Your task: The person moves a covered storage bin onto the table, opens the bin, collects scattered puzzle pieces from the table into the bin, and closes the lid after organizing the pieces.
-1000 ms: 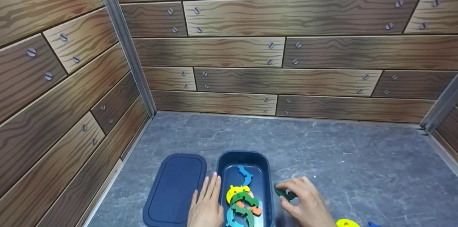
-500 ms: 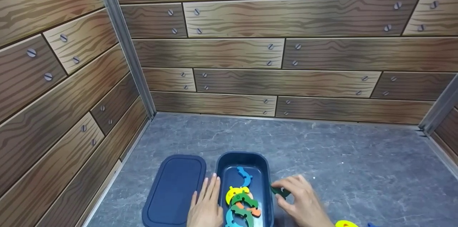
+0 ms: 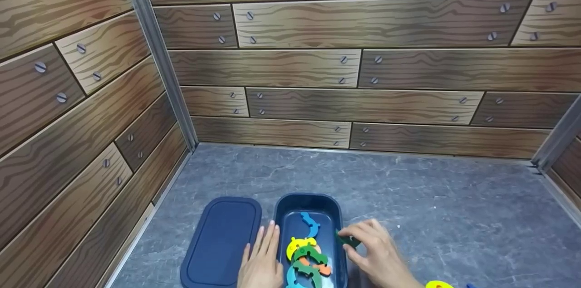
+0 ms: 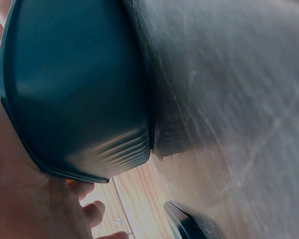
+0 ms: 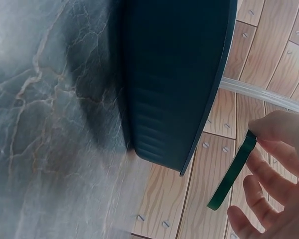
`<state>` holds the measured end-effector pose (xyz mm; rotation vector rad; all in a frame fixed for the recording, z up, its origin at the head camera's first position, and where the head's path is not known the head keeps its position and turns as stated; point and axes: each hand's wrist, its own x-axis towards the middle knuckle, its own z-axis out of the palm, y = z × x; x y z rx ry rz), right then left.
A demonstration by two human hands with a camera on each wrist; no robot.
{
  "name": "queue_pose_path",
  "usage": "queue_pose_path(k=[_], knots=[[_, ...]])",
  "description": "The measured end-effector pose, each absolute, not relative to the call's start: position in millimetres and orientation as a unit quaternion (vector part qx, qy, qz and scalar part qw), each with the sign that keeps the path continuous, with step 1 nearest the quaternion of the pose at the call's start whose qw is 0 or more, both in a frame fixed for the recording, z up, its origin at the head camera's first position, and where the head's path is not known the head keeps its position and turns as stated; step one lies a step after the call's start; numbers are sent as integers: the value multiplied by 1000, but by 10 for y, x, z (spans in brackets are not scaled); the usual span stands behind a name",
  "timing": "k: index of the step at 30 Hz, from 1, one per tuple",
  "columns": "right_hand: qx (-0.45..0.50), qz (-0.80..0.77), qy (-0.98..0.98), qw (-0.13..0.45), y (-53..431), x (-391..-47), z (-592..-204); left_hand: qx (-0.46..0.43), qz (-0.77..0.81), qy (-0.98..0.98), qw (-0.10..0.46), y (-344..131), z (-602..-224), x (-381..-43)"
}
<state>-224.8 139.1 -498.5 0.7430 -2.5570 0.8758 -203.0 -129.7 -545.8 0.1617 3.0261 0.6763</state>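
Note:
My right hand (image 3: 376,249) pinches a dark green puzzle piece (image 3: 347,238) at the right rim of a navy blue box (image 3: 308,199). In the right wrist view the thin green piece (image 5: 233,172) hangs tilted from thumb and fingertips, above the table and beside the box wall (image 5: 164,84). My left hand (image 3: 262,265) lies along the box's left side with its fingers straight. Inside the box are a blue curved piece (image 3: 311,224), a yellow piece (image 3: 297,246), green pieces (image 3: 310,254), and orange and light blue ones, partly overlapping.
A flat navy lid (image 3: 222,238) lies left of the box. At the bottom edge on the right, a yellow piece (image 3: 438,284) and a bit of a blue piece (image 3: 471,285) show, cut off by the frame. Wood-patterned walls (image 3: 290,68) enclose the grey marbled table (image 3: 417,192).
My right hand has moved left with the green piece, from beside the box to its right rim. The left hand and the pieces in the box have stayed put.

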Motion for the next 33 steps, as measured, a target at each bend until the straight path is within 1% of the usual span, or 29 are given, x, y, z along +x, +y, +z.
queue_pose_path(k=[5,12,24,33], knots=[[274,299,-896,182,1360,-2271,-4976,51,217,975,12,-1292,-5466,-2029],[286,301,-888,198,1313,-2307,-4987,49,215,975,21,-1290,-5468,-2028],[281,306,-888,196,1202,-2362,-4973,45,216,975,26,-1287,-5451,-2022],[306,307,-876,212,1090,-2379,-4947,54,225,973,8,-1287,-5461,-2019]])
